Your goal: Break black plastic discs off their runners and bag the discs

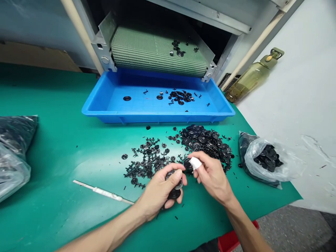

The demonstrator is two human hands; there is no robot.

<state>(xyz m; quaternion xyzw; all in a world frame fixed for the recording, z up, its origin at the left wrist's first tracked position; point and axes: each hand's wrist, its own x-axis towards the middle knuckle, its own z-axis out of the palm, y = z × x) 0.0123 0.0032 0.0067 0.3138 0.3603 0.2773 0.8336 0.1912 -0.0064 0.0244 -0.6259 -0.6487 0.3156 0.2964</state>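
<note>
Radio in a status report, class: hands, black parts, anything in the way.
Left hand gripping black discs. Right hand at another disc, grip unclear. Loose black parts crowding the table beyond.

I count two bare hands of mine: my left hand (164, 183), with at least two round, glossy black discs (174, 193), and my right hand (212, 173), with one at its fingertips. One white finger cover (195, 163). Two heaps of small black plastic parts (153, 157), too many to count. One blue plastic tray (157, 117), two clear plastic bags (15, 180), one translucent olive-green bottle (253, 75), one slim white stick-like tool (107, 194).
</note>
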